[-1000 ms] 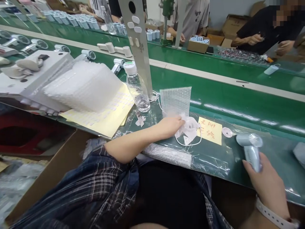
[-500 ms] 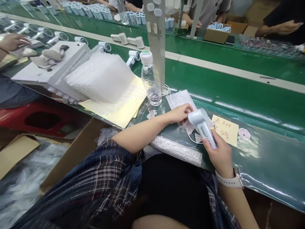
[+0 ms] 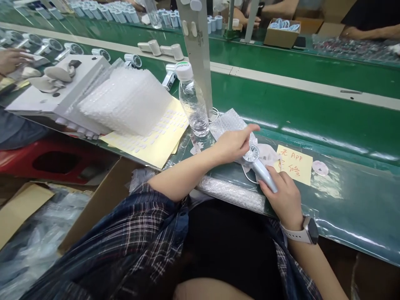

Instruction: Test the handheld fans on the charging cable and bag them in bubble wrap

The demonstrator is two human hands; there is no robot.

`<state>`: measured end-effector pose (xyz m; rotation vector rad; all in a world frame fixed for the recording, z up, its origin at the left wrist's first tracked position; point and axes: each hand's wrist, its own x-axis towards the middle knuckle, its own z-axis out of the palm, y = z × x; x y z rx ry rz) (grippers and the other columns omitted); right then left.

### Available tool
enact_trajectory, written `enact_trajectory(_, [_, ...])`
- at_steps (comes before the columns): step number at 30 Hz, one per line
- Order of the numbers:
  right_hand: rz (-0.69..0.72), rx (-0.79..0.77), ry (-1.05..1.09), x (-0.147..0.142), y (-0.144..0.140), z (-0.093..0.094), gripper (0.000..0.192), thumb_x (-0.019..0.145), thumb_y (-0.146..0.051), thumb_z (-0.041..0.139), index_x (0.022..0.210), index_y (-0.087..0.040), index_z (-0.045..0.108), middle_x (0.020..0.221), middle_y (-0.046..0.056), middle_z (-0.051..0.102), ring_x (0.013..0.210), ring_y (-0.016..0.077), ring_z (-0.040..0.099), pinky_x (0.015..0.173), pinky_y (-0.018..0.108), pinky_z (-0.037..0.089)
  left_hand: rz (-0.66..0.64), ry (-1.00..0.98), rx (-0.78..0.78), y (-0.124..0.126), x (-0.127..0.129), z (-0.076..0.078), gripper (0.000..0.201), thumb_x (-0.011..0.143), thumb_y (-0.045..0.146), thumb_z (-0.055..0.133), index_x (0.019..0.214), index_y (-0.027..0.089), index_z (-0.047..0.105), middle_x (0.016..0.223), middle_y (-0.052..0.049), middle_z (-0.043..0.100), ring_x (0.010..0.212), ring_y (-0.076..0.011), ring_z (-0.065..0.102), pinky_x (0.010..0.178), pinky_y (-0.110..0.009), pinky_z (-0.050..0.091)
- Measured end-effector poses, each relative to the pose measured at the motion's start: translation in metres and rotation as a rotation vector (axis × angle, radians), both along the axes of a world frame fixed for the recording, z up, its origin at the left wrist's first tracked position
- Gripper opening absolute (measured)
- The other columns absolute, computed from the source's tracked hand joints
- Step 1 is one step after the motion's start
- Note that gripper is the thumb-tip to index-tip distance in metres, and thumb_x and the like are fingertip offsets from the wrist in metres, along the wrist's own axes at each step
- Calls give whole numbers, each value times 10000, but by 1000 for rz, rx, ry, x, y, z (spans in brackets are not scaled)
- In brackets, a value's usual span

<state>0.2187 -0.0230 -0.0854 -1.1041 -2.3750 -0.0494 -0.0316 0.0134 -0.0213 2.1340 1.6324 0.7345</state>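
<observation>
My right hand (image 3: 285, 192) is wrapped round the handle of a pale blue handheld fan (image 3: 264, 176). Its round grille faces up toward me. At the fan's head is my left hand (image 3: 236, 143), one finger stretched out to the right and the others curled under. Whatever those curled fingers hold is hidden. A crumpled white cloth or wrap (image 3: 268, 153) lies just behind the fan. Beneath my left hand a bubble-wrap pouch (image 3: 229, 121) rests on the bench, and a white cable (image 3: 249, 177) loops below the fan.
A water bottle (image 3: 195, 102) stands beside a metal post (image 3: 200, 54). To the left are stacked bubble-wrap bags (image 3: 125, 100) and a yellow sticker sheet (image 3: 150, 139). A handwritten yellow note (image 3: 295, 164) lies right of the fan. Rolled bubble wrap (image 3: 233, 193) edges the bench. Co-workers' hands show at far left and across.
The fan has been turned: its lettered side faced me before, and now its grille does. My left hand has moved onto the fan's head with one finger extended. The view has shifted slightly.
</observation>
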Motion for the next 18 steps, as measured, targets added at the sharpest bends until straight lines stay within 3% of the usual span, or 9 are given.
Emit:
enact_trajectory(3, [-13, 72, -71, -7, -8, 9, 373, 1087, -380, 532, 1306, -119, 682, 840, 79, 617, 759, 234, 566, 655, 338, 431, -105, 357, 231, -18, 8, 9, 514, 979, 103, 437, 1482, 183, 497, 955, -39, 738, 829, -185, 669, 700, -322, 453])
enact_trajectory(5, [-21, 113, -100, -10, -10, 21, 371, 1086, -375, 549, 1310, -111, 682, 830, 76, 623, 723, 229, 547, 626, 342, 407, -127, 468, 380, -26, 8, 13, 477, 998, 99, 427, 1462, 174, 506, 929, -33, 737, 809, -180, 671, 675, -322, 449])
enact_trajectory(10, [-148, 209, 25, -19, -13, 52, 311, 1070, -392, 592, 1084, -115, 733, 827, 97, 651, 767, 245, 585, 667, 353, 441, -51, 481, 578, -29, -3, 19, 410, 1020, 102, 433, 1425, 159, 459, 876, -5, 725, 762, -162, 672, 632, -298, 445])
enact_trajectory(12, [-74, 201, 21, -27, -14, 57, 294, 1067, -362, 581, 1061, -112, 734, 816, 101, 661, 747, 240, 583, 651, 359, 427, -99, 452, 646, -28, -4, 22, 401, 1004, 75, 431, 1397, 154, 452, 833, 6, 710, 721, -161, 659, 624, -292, 451])
enact_trajectory(15, [38, 4, 132, -34, -8, 60, 284, 1051, -404, 601, 1044, -153, 732, 863, 103, 694, 805, 239, 620, 689, 355, 463, -178, 393, 742, -32, -1, 30, 401, 996, 80, 464, 1387, 166, 459, 761, 26, 665, 655, -164, 621, 603, -290, 453])
enact_trajectory(18, [-134, -316, 530, -29, 5, 66, 384, 989, -574, 646, 923, -197, 675, 853, 77, 688, 806, 222, 622, 712, 353, 509, -233, 344, 756, -42, 5, 40, 426, 993, 106, 509, 1404, 211, 473, 750, 30, 655, 610, -170, 590, 575, -303, 453])
